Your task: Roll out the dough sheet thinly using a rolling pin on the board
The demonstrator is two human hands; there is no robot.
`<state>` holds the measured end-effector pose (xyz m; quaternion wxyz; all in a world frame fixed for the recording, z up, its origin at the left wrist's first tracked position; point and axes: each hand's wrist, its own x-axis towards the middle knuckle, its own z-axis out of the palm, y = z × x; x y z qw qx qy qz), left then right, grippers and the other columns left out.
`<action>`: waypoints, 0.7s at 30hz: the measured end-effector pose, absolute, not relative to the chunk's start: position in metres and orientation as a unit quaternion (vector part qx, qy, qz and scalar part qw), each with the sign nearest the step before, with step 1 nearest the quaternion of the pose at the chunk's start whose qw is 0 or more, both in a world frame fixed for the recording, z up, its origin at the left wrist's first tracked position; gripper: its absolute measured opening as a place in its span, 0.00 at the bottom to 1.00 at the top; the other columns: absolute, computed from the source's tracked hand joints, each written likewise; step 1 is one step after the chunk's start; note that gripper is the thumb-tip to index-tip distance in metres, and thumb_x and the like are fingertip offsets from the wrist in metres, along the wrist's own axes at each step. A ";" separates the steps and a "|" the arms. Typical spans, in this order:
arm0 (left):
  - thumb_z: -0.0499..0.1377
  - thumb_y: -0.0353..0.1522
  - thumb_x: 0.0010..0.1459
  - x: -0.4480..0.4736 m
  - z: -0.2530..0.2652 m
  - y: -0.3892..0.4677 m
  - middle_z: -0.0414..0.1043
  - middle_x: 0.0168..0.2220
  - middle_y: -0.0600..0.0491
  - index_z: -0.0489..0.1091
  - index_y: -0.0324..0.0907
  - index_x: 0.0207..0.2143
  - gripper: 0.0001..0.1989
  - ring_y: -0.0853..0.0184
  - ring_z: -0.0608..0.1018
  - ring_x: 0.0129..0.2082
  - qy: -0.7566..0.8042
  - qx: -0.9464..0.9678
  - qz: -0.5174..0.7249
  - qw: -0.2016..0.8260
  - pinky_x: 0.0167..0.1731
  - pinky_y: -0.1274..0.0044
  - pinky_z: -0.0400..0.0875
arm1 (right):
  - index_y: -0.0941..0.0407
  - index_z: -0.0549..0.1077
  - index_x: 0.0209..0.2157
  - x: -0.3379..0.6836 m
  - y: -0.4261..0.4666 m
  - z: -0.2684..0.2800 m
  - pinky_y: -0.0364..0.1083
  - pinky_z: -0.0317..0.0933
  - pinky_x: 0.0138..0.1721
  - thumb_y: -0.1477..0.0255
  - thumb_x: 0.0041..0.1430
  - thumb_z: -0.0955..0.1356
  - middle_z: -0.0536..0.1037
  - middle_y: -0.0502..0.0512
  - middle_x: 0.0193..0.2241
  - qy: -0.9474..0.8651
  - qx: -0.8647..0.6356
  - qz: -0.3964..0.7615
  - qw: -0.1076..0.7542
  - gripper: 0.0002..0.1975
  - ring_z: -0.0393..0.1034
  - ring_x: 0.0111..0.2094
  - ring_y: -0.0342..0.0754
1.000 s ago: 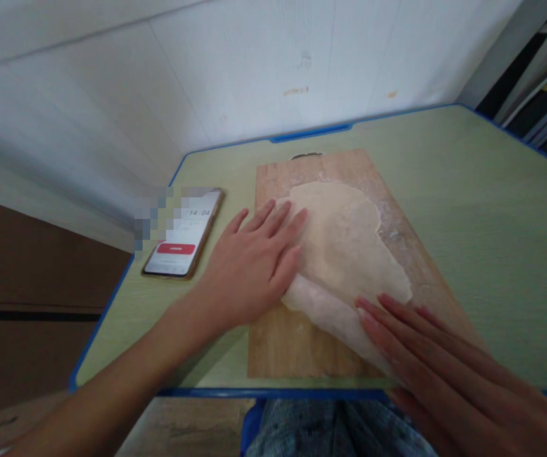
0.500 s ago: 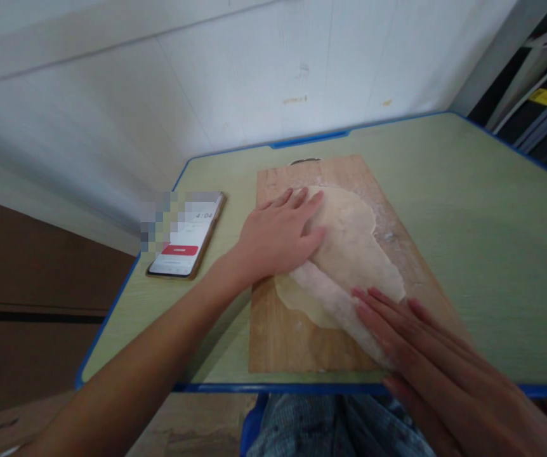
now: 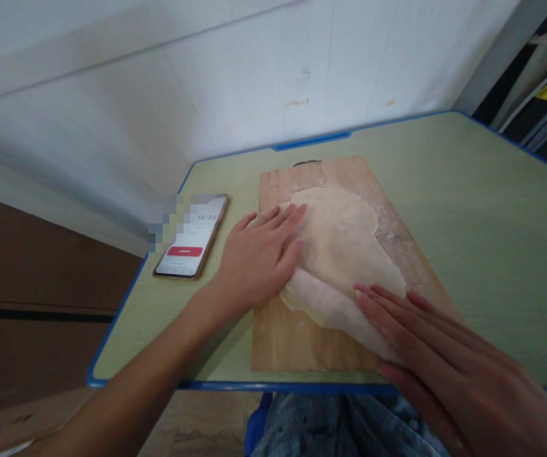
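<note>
A thin sheet of pale dough [image 3: 340, 235] with an uneven edge lies on a wooden board [image 3: 278, 346]. Across its near part runs a pale, flour-dusted rolling pin [image 3: 328, 301], slanting from upper left to lower right. My left hand [image 3: 264, 254] rests flat over the pin's upper-left end, palm down, fingers stretched toward the board's far left side. Over the lower-right end lies my right hand [image 3: 440, 355], its fingers straight and close together, not wrapped round the pin. Both ends of the pin are hidden under my hands.
Left of the board, a phone [image 3: 185, 251] with a lit screen lies on the green table [image 3: 483, 254], which has a blue rim. A white wall [image 3: 254, 82] stands behind the table. Loose flour marks the board's right side.
The rolling pin has rolled toward me and to the left over the dough. My left hand moved left and nearer with it; my right hand shifted only slightly.
</note>
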<state>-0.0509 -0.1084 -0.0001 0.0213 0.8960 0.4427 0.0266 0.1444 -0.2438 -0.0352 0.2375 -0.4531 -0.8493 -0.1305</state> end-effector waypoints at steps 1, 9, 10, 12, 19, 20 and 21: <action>0.42 0.38 0.66 -0.043 0.001 -0.102 0.54 0.66 0.50 0.51 0.42 0.65 0.27 0.62 0.59 0.65 0.442 0.897 0.021 0.020 0.62 0.64 0.54 | 0.65 0.68 0.51 0.143 -0.244 -0.035 0.46 0.70 0.47 0.75 0.68 0.55 0.76 0.59 0.51 -0.848 -0.455 -0.127 0.240 0.18 0.72 0.50 0.48; 0.37 0.34 0.66 -0.076 -0.001 -0.135 0.58 0.64 0.53 0.56 0.43 0.63 0.26 0.63 0.61 0.64 0.416 0.909 0.032 0.022 0.62 0.59 0.53 | 0.63 0.67 0.53 0.147 -0.244 -0.034 0.49 0.70 0.48 0.77 0.67 0.55 0.75 0.58 0.52 -0.855 -0.452 -0.119 0.225 0.18 0.71 0.51 0.49; 0.37 0.34 0.66 -0.084 -0.002 -0.142 0.59 0.63 0.53 0.57 0.43 0.63 0.26 0.64 0.61 0.64 0.417 0.908 0.030 0.024 0.61 0.59 0.54 | 0.63 0.67 0.53 0.148 -0.243 -0.035 0.49 0.70 0.48 0.77 0.66 0.56 0.75 0.59 0.52 -0.854 -0.453 -0.122 0.224 0.18 0.71 0.51 0.50; 0.36 0.35 0.66 -0.092 -0.002 -0.149 0.59 0.63 0.53 0.57 0.43 0.63 0.26 0.64 0.62 0.64 0.422 0.906 0.025 0.026 0.61 0.60 0.56 | 0.64 0.67 0.53 0.149 -0.242 -0.036 0.51 0.71 0.47 0.77 0.66 0.57 0.75 0.62 0.51 -0.852 -0.457 -0.126 0.221 0.17 0.72 0.50 0.52; 0.40 0.39 0.67 -0.044 0.003 -0.095 0.50 0.67 0.49 0.53 0.41 0.65 0.26 0.61 0.54 0.67 0.422 0.906 -0.022 0.013 0.63 0.65 0.52 | 0.65 0.67 0.52 0.142 -0.242 -0.033 0.52 0.74 0.42 0.71 0.67 0.55 0.76 0.66 0.49 -0.839 -0.484 -0.125 0.216 0.19 0.74 0.47 0.55; 0.41 0.40 0.67 -0.037 0.004 -0.088 0.49 0.67 0.48 0.52 0.41 0.65 0.26 0.61 0.53 0.67 0.415 0.909 -0.031 0.015 0.63 0.66 0.52 | 0.66 0.66 0.51 0.141 -0.243 -0.032 0.51 0.74 0.41 0.72 0.66 0.55 0.76 0.66 0.49 -0.840 -0.482 -0.125 0.216 0.19 0.74 0.47 0.55; 0.42 0.40 0.67 -0.034 0.005 -0.084 0.48 0.67 0.47 0.52 0.40 0.65 0.27 0.61 0.53 0.67 0.409 0.911 -0.037 0.018 0.63 0.66 0.52 | 0.67 0.66 0.51 0.140 -0.243 -0.031 0.51 0.74 0.41 0.73 0.66 0.55 0.77 0.67 0.48 -0.841 -0.479 -0.124 0.217 0.18 0.74 0.46 0.54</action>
